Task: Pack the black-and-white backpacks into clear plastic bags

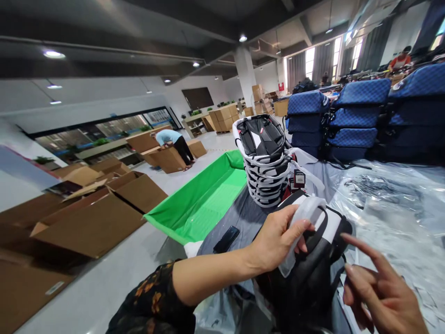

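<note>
— Head view: the left hand (pixel 278 241) closes thumb and fingers on the white strap (pixel 309 208) of the black backpack (pixel 313 278), which lies at five o'clock.
— The right hand (pixel 378 292), at four, hangs open and empty. That thin pinch may slip, and the backpack could slide off the table (pixel 243 218) edge.

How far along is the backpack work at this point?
Done, apparently: a stack of black-and-white backpacks stands behind. In hand: the left hand grips the white flap of a black backpack; the right hand hovers open beside it. Left, seemingly: clear plastic bags lie spread at right, none around this one.
</note>
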A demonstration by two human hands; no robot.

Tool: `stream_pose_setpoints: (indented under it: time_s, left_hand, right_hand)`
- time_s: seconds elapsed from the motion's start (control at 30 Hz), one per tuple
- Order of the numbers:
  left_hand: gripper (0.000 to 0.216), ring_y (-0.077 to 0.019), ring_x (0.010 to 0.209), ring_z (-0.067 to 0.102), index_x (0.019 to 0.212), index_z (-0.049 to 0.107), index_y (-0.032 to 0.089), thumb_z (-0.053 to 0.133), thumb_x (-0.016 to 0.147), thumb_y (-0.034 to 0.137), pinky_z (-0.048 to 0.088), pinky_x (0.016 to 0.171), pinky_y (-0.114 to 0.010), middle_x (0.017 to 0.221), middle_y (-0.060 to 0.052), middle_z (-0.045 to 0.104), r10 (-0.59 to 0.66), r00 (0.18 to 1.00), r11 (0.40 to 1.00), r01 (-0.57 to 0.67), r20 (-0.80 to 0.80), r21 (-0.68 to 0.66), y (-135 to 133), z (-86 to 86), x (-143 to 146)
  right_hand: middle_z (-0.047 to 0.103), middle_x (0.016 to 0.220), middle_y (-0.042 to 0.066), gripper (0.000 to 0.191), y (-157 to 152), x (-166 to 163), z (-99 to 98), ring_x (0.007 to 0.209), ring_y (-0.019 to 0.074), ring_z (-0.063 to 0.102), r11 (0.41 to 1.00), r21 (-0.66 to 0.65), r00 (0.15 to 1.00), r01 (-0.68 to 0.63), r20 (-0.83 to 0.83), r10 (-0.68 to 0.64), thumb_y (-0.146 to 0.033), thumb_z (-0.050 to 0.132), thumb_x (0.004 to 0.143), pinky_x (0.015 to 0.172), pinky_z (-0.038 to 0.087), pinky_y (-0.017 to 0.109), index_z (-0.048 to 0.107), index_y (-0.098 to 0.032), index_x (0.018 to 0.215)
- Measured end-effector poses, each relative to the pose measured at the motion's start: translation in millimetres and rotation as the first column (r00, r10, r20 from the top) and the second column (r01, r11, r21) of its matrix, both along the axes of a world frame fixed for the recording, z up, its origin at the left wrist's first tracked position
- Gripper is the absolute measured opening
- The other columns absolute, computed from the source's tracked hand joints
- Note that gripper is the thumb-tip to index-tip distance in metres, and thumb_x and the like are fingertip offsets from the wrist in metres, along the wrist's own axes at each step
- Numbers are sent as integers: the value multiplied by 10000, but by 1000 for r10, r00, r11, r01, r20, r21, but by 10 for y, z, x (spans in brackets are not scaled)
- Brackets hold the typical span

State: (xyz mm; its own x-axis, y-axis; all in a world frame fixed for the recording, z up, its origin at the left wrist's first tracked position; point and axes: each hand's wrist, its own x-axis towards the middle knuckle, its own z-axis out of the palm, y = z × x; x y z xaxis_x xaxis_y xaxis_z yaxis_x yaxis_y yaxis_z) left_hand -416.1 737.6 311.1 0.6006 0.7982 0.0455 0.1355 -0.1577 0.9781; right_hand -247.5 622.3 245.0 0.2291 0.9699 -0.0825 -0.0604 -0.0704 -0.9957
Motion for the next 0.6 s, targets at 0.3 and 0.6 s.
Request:
stream_pose_setpoints:
  time_s: [0.3,0.6]
  left_hand:
    - [560,-274,1177,610,1567,280,116,344,1059,342,515,1038,-473,1270,-183,634,238,869,638,197,-433,745,68,-151,-184]
    - [720,-299,1434,455,1522,381,107,596,890,375,344,1216,-457,1546,-165,476,491,859,766,-350,-140,540,635,-295,-333]
  right_hand:
    - [602,674,-64,973,215,-24,-892,454,133,554,781,495,779,-380,626,-17,-387,711,886,427,457,212,77,-261,1613]
    - [631,1184,142,1051,1390,-151,-983,900,252,690,711,461,754,-531,640,148,-620,709,831,810,577,408,118,-208,1596]
